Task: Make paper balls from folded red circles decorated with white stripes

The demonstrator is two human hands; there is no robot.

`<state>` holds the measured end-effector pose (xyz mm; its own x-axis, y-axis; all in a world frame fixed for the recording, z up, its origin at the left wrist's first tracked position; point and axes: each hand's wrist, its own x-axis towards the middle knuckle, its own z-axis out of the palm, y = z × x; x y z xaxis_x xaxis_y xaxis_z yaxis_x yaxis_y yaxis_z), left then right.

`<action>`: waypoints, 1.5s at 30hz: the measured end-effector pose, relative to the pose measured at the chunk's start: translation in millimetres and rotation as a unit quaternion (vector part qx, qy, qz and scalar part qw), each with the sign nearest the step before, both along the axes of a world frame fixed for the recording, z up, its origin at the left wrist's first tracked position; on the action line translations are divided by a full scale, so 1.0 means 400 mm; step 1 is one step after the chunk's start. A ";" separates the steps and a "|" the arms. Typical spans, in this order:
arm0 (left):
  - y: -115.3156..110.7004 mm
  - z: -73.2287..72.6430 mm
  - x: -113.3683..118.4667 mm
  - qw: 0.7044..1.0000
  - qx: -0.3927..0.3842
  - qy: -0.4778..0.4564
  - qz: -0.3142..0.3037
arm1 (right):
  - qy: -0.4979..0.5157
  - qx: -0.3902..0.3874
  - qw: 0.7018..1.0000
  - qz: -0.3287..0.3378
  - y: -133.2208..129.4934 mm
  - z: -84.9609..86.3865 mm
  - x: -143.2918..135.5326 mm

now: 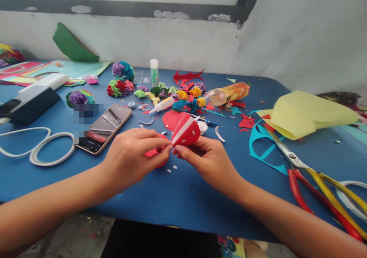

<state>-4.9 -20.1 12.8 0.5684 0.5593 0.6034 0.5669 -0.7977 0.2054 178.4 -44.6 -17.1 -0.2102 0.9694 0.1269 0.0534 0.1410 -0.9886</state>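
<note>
A red paper piece (pixel 189 134) with a white stripe and small white bits stands curved between my hands. My right hand (pixel 208 160) pinches its lower edge between thumb and fingers. The fingertips of my left hand (pixel 136 158) are pressed together at the lower left corner of the same piece, touching my right fingertips. Under my left fingers lies another red paper piece (pixel 160 161), partly hidden. A red paper disc (pixel 169 119) rests behind the held piece. Small white scraps lie on the blue table (pixel 177 196) just in front of my fingers.
At the left are a phone (pixel 107 128), a white cable (pixel 51 149) and a dark box (pixel 36 105). Glue stick (pixel 154 73), glue tube (pixel 163 105), bottle (pixel 229 93) and crumpled paper flowers (pixel 122 87) stand behind. Scissors (pixel 292 156) and yellow paper (pixel 304 114) lie right.
</note>
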 end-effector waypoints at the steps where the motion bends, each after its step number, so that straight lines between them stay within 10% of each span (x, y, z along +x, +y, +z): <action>1: 0.001 0.000 0.000 1.000 0.003 0.003 -0.002 | -0.003 0.000 1.000 0.000 0.000 0.000 0.001; 45: 0.012 0.004 -0.003 0.999 -0.011 0.032 -0.032 | -0.074 0.011 0.997 0.015 0.005 0.009 0.009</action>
